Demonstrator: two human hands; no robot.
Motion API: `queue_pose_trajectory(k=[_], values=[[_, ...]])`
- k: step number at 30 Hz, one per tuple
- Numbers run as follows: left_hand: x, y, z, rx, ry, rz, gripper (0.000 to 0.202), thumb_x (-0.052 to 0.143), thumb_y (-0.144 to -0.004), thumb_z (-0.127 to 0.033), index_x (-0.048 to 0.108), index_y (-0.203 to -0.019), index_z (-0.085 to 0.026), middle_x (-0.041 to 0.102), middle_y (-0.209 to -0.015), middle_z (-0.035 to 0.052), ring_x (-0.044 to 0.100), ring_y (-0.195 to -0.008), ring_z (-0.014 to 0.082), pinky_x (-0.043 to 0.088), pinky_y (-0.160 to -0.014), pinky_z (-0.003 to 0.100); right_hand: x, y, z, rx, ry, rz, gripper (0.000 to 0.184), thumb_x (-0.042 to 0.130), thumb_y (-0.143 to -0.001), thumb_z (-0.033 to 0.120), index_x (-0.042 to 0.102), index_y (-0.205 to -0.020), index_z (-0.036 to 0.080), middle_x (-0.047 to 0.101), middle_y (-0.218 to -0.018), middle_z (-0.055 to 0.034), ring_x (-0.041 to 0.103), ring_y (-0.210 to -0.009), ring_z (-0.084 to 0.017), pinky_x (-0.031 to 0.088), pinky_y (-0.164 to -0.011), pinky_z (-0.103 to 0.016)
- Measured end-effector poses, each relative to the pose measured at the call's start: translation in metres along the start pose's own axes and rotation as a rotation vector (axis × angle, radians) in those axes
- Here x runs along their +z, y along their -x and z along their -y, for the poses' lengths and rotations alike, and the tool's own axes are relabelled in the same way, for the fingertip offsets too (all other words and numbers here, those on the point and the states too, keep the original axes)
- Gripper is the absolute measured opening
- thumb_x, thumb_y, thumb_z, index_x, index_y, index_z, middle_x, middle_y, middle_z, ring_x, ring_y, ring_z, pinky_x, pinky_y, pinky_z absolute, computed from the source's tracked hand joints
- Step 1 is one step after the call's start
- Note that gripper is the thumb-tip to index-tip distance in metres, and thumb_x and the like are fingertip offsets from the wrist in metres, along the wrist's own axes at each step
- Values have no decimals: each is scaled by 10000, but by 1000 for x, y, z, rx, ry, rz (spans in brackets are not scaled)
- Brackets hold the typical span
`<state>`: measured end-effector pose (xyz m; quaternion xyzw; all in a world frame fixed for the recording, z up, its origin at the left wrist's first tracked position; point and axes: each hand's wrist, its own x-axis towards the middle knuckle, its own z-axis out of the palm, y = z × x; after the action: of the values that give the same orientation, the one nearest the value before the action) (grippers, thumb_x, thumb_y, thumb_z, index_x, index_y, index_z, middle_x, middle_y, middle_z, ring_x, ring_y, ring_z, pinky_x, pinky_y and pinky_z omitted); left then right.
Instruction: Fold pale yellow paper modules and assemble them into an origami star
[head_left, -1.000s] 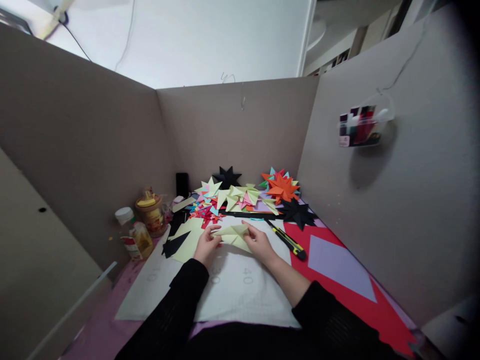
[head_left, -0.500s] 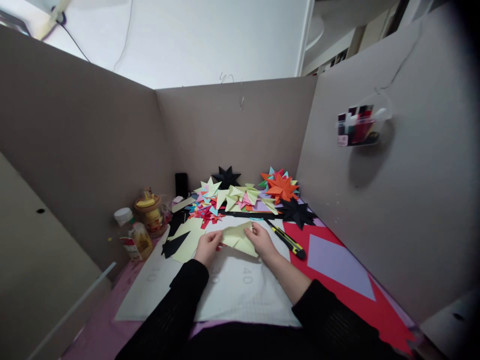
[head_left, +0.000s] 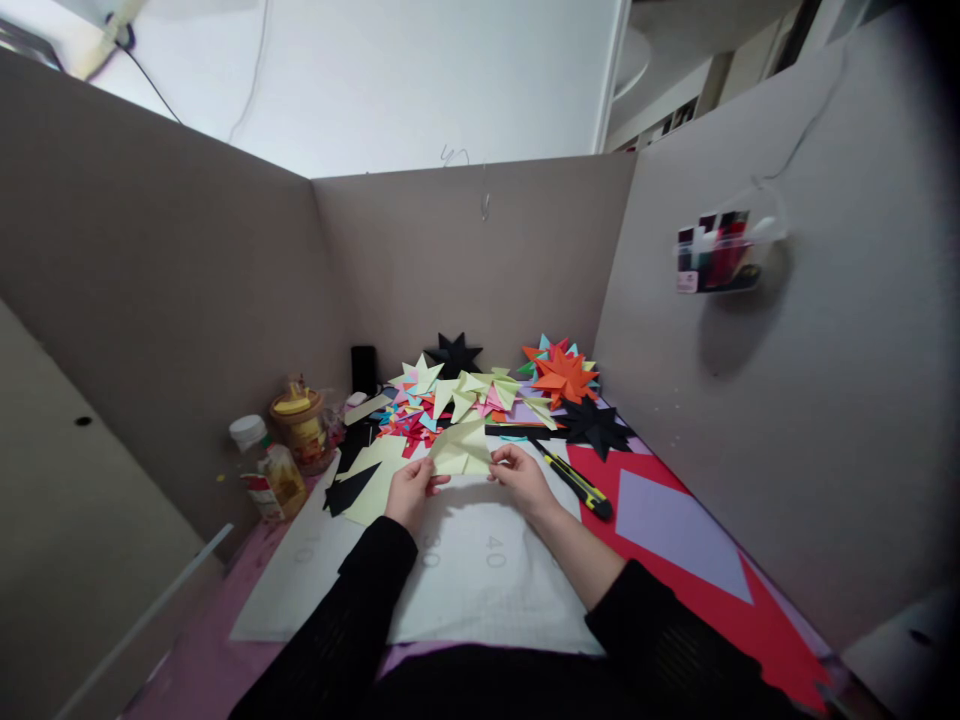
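A pale yellow folded paper piece (head_left: 463, 450) is held up just above the white cutting mat (head_left: 465, 575). My left hand (head_left: 411, 492) pinches its lower left edge. My right hand (head_left: 522, 478) pinches its lower right corner. Both hands have fingers closed on the paper. Behind it lies a heap of folded paper stars and points (head_left: 465, 395) in yellow, red, pink and blue, with an orange star (head_left: 564, 376) and two black stars (head_left: 453, 354) further back.
A yellow and black utility knife (head_left: 576, 481) lies right of my right hand, on red paper (head_left: 675, 560). Glue bottles and a jar (head_left: 289, 440) stand at the left. Cardboard walls (head_left: 165, 290) enclose the desk; a small holder (head_left: 720, 250) hangs on the right wall.
The yellow paper piece was lying low across the mat between my hands; it has been turned and lifted, so it now stands more upright, further from me.
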<state>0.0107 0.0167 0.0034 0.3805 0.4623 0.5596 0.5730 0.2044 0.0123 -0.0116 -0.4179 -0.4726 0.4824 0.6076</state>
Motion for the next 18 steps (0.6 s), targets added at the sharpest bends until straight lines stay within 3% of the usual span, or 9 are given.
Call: queue_pose_trajectory(k=[5,10,18], values=[[-1,0,0,-20,56,16,290,728,-694,-359,541,-676,-138,602,-614,-5,685,-693,170,413,-441,148,2,4,6,76,-95,70,257,727,-584,292,612,-782,175,604,-711,13,567,-586,-115,389,-530,-216],[-3,-1,1,-7,50,83,331,735,-680,-406,616,-804,-123,676,-828,63,677,-684,143,436,-477,156,2,4,8,142,-49,76,325,677,-643,467,609,-722,160,617,-680,-19,593,-594,-141,388,-523,-228],[-5,0,3,107,-140,228,453,680,-690,-471,652,-993,-135,688,-915,98,660,-706,160,426,-507,189,-3,3,5,23,156,146,214,705,-568,255,512,-623,183,566,-547,43,494,-496,-99,349,-486,-203]])
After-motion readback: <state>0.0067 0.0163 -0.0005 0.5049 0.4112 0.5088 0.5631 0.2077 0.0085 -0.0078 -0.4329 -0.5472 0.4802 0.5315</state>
